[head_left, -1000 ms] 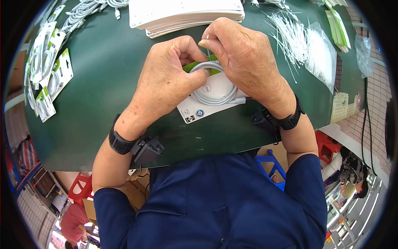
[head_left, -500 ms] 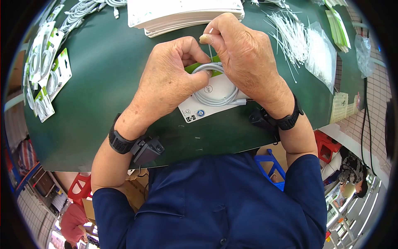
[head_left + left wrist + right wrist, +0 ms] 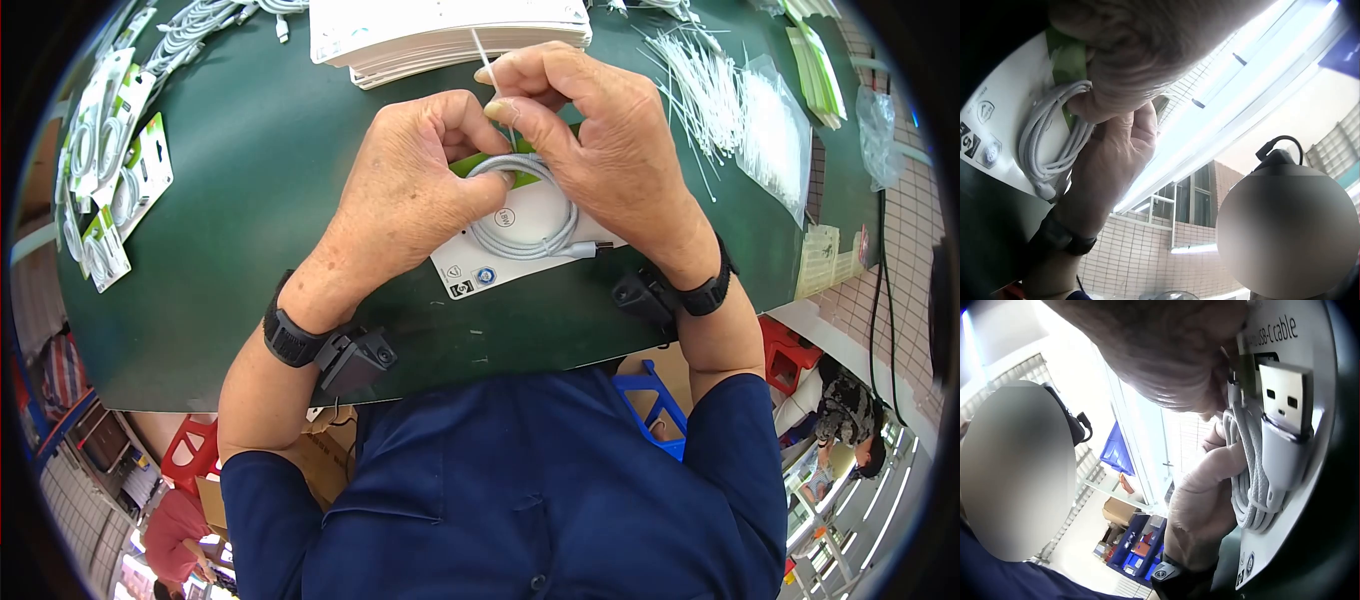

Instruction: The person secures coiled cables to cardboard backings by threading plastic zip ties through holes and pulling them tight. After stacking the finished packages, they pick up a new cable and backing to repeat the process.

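A coiled white USB cable (image 3: 520,246) lies against a white and green printed card (image 3: 462,262) over the table. My left hand (image 3: 405,185) grips coil and card together, its thumb pressing on the coil near the green top. Above that edge, my right hand (image 3: 625,150) pinches a thin white zip tie (image 3: 481,50) between thumb and index finger. The tie's strip sticks up past the fingertips, and its lower end meets the top of the coil. In the right wrist view, the cable's USB-A plug (image 3: 1286,403) stands at the card's side, with a small tie round the coil below it.
A stack of white cards (image 3: 450,45) stands at the back. Loose zip ties (image 3: 700,100) and a plastic bag of them (image 3: 775,130) lie to the right. Finished-looking carded cables (image 3: 110,150) and loose cables (image 3: 205,35) are at the left of the green table (image 3: 250,130).
The zip tie's long strip now shows above the right fingertips, tilted to the left. The right hand has turned and its fingers have shifted on the tie. The left hand keeps its hold.
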Action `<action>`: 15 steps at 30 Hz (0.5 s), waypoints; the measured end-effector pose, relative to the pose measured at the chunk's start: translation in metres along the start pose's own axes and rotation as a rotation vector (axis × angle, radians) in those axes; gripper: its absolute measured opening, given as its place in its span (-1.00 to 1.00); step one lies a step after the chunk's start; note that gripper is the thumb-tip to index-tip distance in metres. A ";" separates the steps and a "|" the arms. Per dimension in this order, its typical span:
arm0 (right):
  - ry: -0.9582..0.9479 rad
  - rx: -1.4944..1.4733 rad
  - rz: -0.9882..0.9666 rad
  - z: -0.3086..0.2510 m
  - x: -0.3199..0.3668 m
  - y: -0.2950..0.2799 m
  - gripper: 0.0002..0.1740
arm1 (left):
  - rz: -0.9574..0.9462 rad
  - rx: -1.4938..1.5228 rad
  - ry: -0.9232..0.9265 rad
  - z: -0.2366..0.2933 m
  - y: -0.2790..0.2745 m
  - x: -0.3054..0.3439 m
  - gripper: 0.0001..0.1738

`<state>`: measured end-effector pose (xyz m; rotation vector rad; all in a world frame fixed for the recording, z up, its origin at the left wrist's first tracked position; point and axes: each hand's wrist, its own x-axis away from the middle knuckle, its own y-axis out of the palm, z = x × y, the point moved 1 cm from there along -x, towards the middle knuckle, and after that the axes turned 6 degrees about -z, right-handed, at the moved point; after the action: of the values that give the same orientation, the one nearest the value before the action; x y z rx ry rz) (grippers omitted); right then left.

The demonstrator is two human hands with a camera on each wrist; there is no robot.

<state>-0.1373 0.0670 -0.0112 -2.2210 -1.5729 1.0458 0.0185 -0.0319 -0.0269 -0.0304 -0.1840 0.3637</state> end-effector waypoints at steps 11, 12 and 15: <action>-0.082 0.181 -0.189 -0.023 0.003 -0.027 -0.76 | -0.013 0.031 -0.011 0.001 -0.001 0.000 -0.82; -0.041 0.145 -0.208 -0.026 0.005 -0.029 -0.74 | -0.020 0.021 -0.028 0.003 -0.002 0.000 -0.82; 0.151 -0.023 -0.350 -0.035 0.007 -0.038 -0.86 | -0.024 0.012 -0.050 0.004 -0.003 0.001 -0.86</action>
<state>-0.1410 0.0957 0.0319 -1.8901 -1.8225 0.7456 0.0196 -0.0347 -0.0226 -0.0073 -0.2310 0.3416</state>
